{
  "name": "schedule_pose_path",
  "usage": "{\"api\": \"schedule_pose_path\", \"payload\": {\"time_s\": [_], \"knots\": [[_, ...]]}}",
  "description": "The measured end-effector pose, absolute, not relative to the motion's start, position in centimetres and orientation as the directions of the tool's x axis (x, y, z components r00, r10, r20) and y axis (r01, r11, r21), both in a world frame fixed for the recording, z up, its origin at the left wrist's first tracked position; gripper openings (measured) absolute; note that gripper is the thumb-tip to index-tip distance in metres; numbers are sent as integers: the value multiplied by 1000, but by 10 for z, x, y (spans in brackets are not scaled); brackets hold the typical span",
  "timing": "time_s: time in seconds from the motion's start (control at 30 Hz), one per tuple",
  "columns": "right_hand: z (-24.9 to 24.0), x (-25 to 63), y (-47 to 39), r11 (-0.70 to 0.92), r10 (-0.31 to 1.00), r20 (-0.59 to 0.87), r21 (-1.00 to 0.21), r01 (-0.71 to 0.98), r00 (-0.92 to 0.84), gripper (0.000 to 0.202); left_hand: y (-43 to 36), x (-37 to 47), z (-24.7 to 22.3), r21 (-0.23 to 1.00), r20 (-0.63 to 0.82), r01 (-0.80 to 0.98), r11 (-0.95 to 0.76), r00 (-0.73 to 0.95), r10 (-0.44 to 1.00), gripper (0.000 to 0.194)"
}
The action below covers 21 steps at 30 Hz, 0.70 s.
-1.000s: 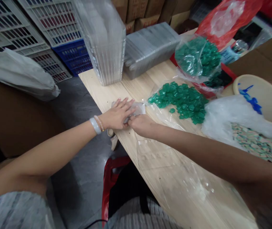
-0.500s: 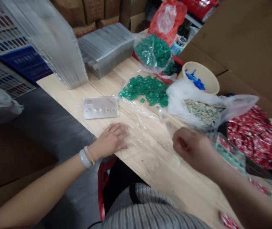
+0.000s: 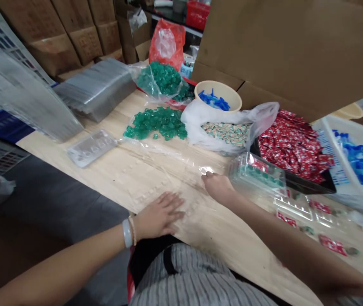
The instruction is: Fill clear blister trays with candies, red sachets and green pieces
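My left hand (image 3: 160, 214) lies with fingers spread on a clear plastic tray (image 3: 152, 193) near the table's front edge. Farther right, my right hand (image 3: 217, 187) has its fingers closed; whatever they may grip at the clear plastic beside them is too hard to make out. Another clear tray (image 3: 92, 148) rests at the left of the table. Loose green pieces (image 3: 157, 122) lie on a clear bag beyond my hands. Just right of my right hand are stacked clear trays (image 3: 256, 174) with green pieces inside.
Behind stand a bag of green pieces (image 3: 164, 79), a bowl of blue pieces (image 3: 218, 96) and a white bag of small packets (image 3: 228, 132). Red packets (image 3: 293, 144) fill a black tray at right. Stacked plastic sheets (image 3: 97, 87) stand at left. Filled trays (image 3: 296, 207) lie at right.
The view has turned to the right, showing more trays and a white basket. My left hand now lies flatter on the clear plastic, and my right hand reaches farther from my body.
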State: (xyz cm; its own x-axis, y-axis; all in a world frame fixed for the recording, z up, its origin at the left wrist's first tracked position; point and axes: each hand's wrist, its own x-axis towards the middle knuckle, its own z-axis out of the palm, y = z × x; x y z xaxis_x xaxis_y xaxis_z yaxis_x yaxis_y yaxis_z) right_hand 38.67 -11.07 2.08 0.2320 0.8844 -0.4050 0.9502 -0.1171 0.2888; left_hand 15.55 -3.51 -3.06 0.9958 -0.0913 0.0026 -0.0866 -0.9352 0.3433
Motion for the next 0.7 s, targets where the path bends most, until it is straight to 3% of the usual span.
{"api": "schedule_pose_path", "payload": {"time_s": [0.13,0.27,0.33,0.43,0.57,0.7], "knots": [[11,399,-111,-124,906,-367,251,960,213,24,-38,159,-31,332,-21,-208,-920,974,-228,41],[11,407,-105,-67,938,-332,114,991,102,22,-17,159,-17,331,-42,-243,-912,962,-272,44],[15,409,-93,-95,954,-280,60,994,108,29,4,174,-7,356,7,-158,-921,986,-166,40],[18,413,-48,-121,978,-171,-12,993,118,30,52,218,5,366,89,142,-920,978,186,32],[6,414,43,-163,985,-76,-79,983,157,35,116,286,-1,248,113,580,-776,779,617,26],[-18,418,83,-249,965,-98,-34,968,245,27,132,307,-28,171,74,677,-716,716,695,21]]}}
